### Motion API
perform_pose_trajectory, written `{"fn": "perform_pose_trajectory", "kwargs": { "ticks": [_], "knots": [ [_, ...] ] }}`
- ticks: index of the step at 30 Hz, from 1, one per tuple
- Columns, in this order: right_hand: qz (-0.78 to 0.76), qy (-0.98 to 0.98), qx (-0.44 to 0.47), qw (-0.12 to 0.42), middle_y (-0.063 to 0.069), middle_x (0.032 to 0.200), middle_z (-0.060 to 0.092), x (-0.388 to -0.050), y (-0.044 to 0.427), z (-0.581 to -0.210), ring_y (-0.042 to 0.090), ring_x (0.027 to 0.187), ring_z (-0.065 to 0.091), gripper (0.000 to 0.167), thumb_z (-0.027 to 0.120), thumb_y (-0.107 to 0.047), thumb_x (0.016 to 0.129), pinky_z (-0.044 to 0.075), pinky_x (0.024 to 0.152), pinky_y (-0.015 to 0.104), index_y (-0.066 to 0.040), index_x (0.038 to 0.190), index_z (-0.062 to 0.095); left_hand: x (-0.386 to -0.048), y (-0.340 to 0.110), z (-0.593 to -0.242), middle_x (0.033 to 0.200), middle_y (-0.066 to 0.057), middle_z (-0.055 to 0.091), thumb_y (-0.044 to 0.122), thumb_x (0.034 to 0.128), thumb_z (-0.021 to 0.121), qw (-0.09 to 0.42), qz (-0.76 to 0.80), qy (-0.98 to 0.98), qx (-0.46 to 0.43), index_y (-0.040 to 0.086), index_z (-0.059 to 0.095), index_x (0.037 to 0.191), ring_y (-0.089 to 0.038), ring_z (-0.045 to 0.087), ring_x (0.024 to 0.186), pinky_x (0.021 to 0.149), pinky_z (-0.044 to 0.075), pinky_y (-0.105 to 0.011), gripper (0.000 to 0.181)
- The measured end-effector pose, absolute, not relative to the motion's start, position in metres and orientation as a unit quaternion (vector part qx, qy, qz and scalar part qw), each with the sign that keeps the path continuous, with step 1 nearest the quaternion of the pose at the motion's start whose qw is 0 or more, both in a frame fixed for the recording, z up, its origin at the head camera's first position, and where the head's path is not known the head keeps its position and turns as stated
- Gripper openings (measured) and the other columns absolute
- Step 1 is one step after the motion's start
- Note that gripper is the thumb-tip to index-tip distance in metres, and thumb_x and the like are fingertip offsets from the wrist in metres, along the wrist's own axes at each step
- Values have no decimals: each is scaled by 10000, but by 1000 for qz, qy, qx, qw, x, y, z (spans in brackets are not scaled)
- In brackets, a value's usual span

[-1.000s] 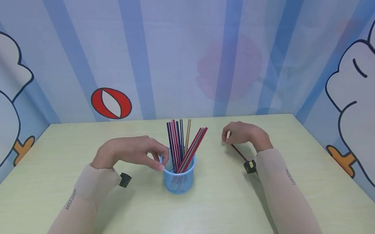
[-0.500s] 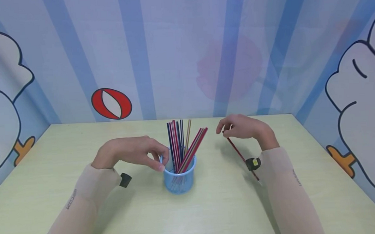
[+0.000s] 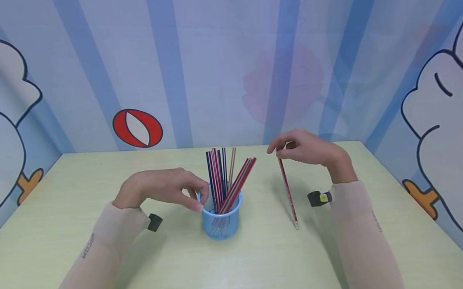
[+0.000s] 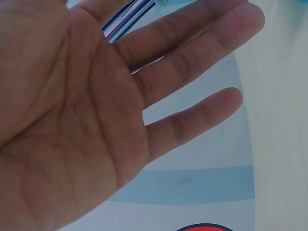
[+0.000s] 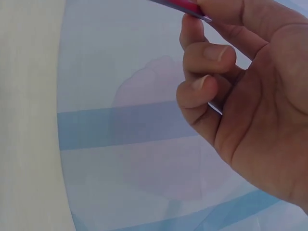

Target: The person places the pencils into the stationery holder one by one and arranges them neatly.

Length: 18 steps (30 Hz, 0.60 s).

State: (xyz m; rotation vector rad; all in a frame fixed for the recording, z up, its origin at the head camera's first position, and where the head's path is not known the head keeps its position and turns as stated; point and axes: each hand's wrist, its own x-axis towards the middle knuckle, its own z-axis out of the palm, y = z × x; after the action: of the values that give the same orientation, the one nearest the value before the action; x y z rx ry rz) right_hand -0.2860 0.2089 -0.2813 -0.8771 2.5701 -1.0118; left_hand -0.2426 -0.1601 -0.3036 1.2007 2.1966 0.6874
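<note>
A light blue mesh pencil cup [image 3: 221, 227] stands upright on the table, with several thin pencils [image 3: 219, 180] in it, dark blue, red and tan. Some stand nearly straight while a bunch leans right. My left hand [image 3: 166, 187] pinches the cup's left rim between thumb and index finger; in the left wrist view its other fingers stretch out. Right of the cup, my right hand [image 3: 306, 148] pinches a red pencil [image 3: 287, 191] at its upper end. The pencil hangs nearly upright, its pale end downward. Whether that end touches the table I cannot tell.
The pale wooden table [image 3: 238, 270] ends at a striped blue backdrop [image 3: 219, 66] with a printed red-and-white ball [image 3: 138, 128]. Small black cameras [image 3: 155, 222] sit at both wrists.
My right hand has risen and its wrist has shifted right. The red pencil has swung from a slant toward the sleeve to nearly upright. The left hand and cup stay put.
</note>
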Motion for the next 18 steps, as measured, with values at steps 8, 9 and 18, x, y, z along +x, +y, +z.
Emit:
{"fn": "perform_pose_trajectory", "kwargs": {
  "ticks": [8,9,18],
  "knots": [
    [-371,870,-308,99,48,1115,660,-280,208,-272,243,879,610,208,573,-109,994,501,802,378,-146,1146,711,-243,-161,-305,908,91,634,210,945,697,268,259,811,452,206,631,935,-122,651,980,942,512,-342,67],
    [-375,869,-308,96,48,1109,661,-279,208,-272,242,880,607,207,573,-107,995,504,806,371,-144,1145,709,-243,-161,-305,904,94,634,206,944,697,268,258,811,451,211,630,933,-119,651,976,941,512,-340,68],
    [-437,830,-339,74,82,869,579,-274,211,-269,214,652,428,156,607,-135,995,435,644,322,-88,1108,704,-241,-160,-305,904,102,648,206,935,708,270,254,819,438,240,633,926,-118,656,982,922,515,-321,83]
  ]
}}
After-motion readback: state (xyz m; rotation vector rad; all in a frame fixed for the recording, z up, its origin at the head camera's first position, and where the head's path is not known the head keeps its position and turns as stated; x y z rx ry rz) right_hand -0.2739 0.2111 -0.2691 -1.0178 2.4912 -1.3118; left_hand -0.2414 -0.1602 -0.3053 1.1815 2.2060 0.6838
